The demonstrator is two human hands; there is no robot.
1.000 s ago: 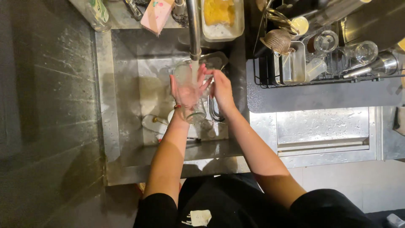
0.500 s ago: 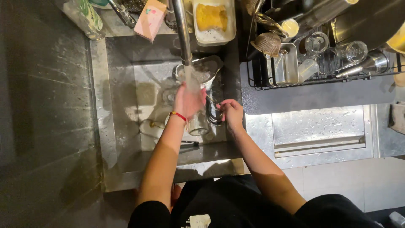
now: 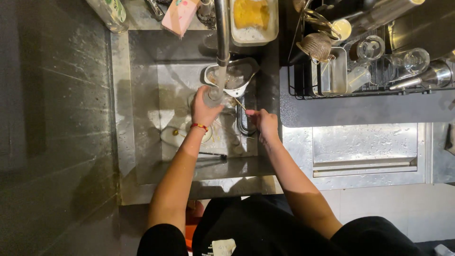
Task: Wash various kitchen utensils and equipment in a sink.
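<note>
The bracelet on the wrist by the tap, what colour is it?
Red, with a bit of gold: the bracelet sits on the left hand's wrist. The head view shows it.

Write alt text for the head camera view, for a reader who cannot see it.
Seen from above, a person stands at a steel sink, the left hand holding a clear glass under the tap while the right hand reaches over other dishes in the basin. A dish rack with glasses and metal cups sits to the right, a yellow sponge in a tray behind the tap.
</note>
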